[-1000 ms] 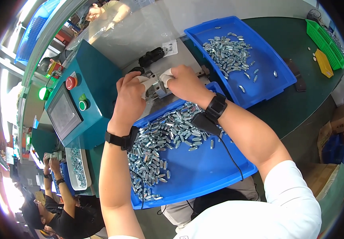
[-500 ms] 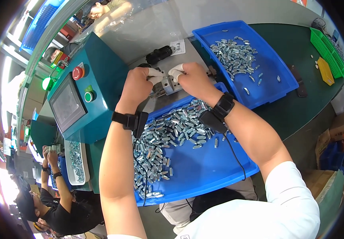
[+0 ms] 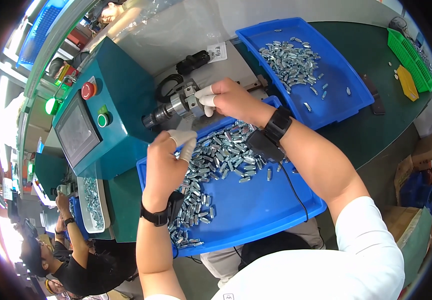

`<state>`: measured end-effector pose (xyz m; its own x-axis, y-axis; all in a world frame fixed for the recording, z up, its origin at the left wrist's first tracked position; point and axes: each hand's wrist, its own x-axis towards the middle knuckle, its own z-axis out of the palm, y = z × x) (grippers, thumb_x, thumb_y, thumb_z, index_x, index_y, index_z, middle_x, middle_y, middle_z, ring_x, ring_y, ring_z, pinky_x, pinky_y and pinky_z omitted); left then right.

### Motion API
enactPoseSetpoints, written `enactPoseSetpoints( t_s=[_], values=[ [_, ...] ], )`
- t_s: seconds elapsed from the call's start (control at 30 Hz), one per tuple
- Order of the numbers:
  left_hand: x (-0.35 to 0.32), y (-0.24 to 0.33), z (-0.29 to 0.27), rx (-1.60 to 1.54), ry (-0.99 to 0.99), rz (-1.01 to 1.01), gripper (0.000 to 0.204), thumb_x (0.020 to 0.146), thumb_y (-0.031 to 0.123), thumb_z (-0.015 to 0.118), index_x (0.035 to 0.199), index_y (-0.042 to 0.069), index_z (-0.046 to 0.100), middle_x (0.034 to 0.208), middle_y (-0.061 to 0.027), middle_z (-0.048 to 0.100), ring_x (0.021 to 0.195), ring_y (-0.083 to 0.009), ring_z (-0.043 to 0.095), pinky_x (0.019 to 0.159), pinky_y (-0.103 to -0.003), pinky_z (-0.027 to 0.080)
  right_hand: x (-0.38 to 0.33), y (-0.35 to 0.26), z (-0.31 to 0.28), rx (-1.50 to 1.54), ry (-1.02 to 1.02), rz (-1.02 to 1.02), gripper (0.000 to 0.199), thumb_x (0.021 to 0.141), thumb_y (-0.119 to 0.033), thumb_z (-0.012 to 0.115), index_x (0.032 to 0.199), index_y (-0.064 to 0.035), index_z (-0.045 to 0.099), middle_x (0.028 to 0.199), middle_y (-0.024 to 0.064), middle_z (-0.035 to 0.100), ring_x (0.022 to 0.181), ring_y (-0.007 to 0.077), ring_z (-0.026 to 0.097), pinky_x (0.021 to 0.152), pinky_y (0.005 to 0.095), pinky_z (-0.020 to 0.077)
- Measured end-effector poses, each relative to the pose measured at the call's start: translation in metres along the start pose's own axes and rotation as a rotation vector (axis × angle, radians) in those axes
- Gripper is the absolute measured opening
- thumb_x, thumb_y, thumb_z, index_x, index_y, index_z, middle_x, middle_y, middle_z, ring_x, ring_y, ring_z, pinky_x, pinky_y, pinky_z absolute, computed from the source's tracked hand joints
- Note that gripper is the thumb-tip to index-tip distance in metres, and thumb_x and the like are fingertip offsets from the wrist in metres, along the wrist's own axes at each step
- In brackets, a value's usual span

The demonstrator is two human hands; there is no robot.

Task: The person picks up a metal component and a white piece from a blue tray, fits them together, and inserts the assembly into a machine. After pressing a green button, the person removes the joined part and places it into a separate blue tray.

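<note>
Pinching at silver metal chuck (image 3: 183, 102) of teal machine (image 3: 111, 110): right hand (image 3: 233, 97), fingers together on chuck tip. Left hand (image 3: 168, 162) loosely curled, gripping nothing visible, hovering over near blue plastic tray (image 3: 256, 210) of small silver metal parts (image 3: 211, 165).

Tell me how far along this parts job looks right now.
Done so far, it seems: a small pile of metal parts lies in the far tray. In hand: the right hand is at the machine's chuck, fingertips on it, while the left hand hovers over the near tray. Left: the near tray holds a much larger heap of parts, so most seems undone.
</note>
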<state>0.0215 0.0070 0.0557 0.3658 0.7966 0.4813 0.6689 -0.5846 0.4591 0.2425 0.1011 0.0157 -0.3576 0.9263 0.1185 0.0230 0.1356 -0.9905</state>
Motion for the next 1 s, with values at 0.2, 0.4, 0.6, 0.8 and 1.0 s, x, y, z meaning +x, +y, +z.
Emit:
enactPoseSetpoints(
  t_s=[0.2, 0.4, 0.6, 0.8, 1.0],
  values=[
    [-0.02, -0.012, 0.017, 0.14, -0.279, -0.054, 0.027, 0.082, 0.0, 0.079, 0.108, 0.004, 0.079, 0.099, -0.0151, 0.073, 0.1, -0.0369, 0.067, 0.086, -0.046, 0.056, 0.006, 0.013, 0.003, 0.151, -0.088, 0.064, 0.037, 0.105, -0.008, 0.06, 0.138, 0.0079, 0.065, 0.09, 0.0068, 0.07, 0.071, 0.0113, 0.06, 0.063, 0.025, 0.0438],
    [-0.027, -0.022, 0.02, 0.172, -0.288, -0.079, 0.027, 0.08, 0.0, 0.079, 0.107, 0.002, 0.078, 0.099, -0.0152, 0.07, 0.103, -0.0372, 0.066, 0.086, -0.046, 0.057, 0.003, 0.01, 0.004, 0.198, -0.075, 0.085, 0.038, 0.105, -0.008, 0.06, 0.139, 0.008, 0.065, 0.09, 0.0042, 0.067, 0.071, 0.0114, 0.06, 0.059, 0.0238, 0.0402],
    [-0.027, -0.023, 0.02, 0.168, -0.29, -0.107, 0.026, 0.08, 0.001, 0.079, 0.106, 0.002, 0.078, 0.1, -0.0154, 0.07, 0.104, -0.0379, 0.066, 0.086, -0.046, 0.057, -0.001, 0.003, 0.004, 0.136, -0.073, 0.092, 0.039, 0.104, -0.008, 0.059, 0.14, 0.0073, 0.065, 0.086, 0.0031, 0.064, 0.066, 0.0095, 0.055, 0.056, 0.025, 0.0372],
    [-0.03, -0.03, 0.021, 0.149, -0.272, -0.098, 0.027, 0.079, 0.0, 0.078, 0.106, 0.002, 0.078, 0.102, -0.0165, 0.071, 0.104, -0.0386, 0.066, 0.088, -0.046, 0.056, -0.001, 0.001, 0.004, 0.141, -0.098, 0.09, 0.04, 0.104, -0.009, 0.06, 0.14, 0.0067, 0.064, 0.085, 0.0022, 0.063, 0.063, 0.0087, 0.051, 0.055, 0.0252, 0.0363],
    [-0.028, -0.029, 0.022, 0.117, -0.267, -0.076, 0.029, 0.078, -0.002, 0.076, 0.107, 0.001, 0.079, 0.102, -0.0181, 0.071, 0.104, -0.0396, 0.066, 0.09, -0.047, 0.056, 0.002, 0.011, 0.005, 0.149, -0.067, 0.065, 0.041, 0.103, -0.008, 0.061, 0.141, 0.0076, 0.063, 0.082, 0.0004, 0.062, 0.062, 0.0086, 0.049, 0.056, 0.0268, 0.0386]
  ],
)
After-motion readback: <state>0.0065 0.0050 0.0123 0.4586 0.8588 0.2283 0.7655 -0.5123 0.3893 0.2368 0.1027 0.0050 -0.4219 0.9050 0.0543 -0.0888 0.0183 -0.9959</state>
